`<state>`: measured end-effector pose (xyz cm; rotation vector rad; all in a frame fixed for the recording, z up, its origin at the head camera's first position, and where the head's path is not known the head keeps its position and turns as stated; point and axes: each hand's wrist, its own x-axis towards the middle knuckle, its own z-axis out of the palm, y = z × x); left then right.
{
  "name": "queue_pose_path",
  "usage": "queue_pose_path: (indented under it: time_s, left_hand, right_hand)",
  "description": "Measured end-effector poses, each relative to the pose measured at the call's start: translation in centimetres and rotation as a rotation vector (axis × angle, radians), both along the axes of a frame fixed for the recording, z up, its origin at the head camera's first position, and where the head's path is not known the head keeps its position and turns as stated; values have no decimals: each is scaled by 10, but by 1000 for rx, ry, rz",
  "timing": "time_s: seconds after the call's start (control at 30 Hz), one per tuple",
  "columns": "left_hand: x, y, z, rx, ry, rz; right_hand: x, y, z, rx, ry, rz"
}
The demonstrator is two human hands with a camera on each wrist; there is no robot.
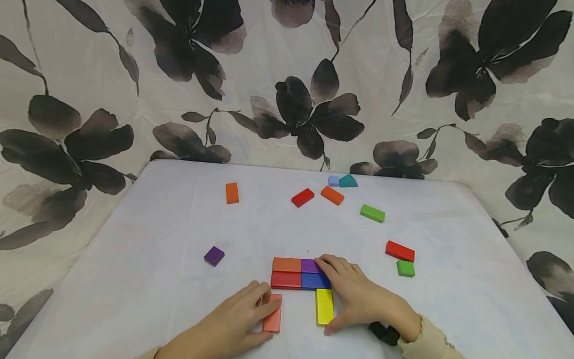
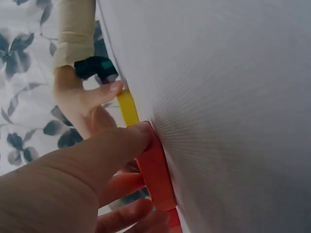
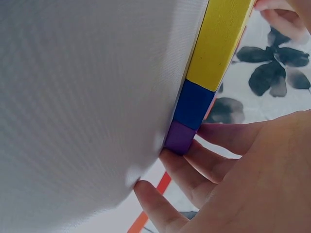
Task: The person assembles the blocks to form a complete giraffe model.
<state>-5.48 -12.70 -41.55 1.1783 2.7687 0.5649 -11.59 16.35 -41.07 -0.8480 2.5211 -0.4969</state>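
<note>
Left hand (image 1: 235, 317) pinched salmon block (image 1: 272, 325)

Its thumb pressed the near end, fingers bent. The right hand (image 1: 358, 294) stretched unclenched, fingertips touching the purple block (image 1: 309, 266), thumb at the yellow block's (image 1: 324, 305) near end. From above, it hid the purple block's right end; the left forearm (image 1: 179, 344) was cut off. The salmon block lay near the red block (image 1: 285, 280), left of the yellow block.
</note>
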Motion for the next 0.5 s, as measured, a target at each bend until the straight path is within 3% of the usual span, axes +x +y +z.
queue_pose_path:
  time_s: [0.13,0.23,0.33,0.5]
  left_hand:
    - [3,1,-1,8,81,-46]
    - [4,1,-1,16,92,-48]
    - [3,1,-1,10,64,-31]
    - [-1,3,0,22,-44,16]
  right_hand:
    - [0,1,0,-3,0,1]
    - [0,1,0,-3,2,1]
    - [0,0,1,-2,2,1]
    - [1,1,1,-11,-2,0]
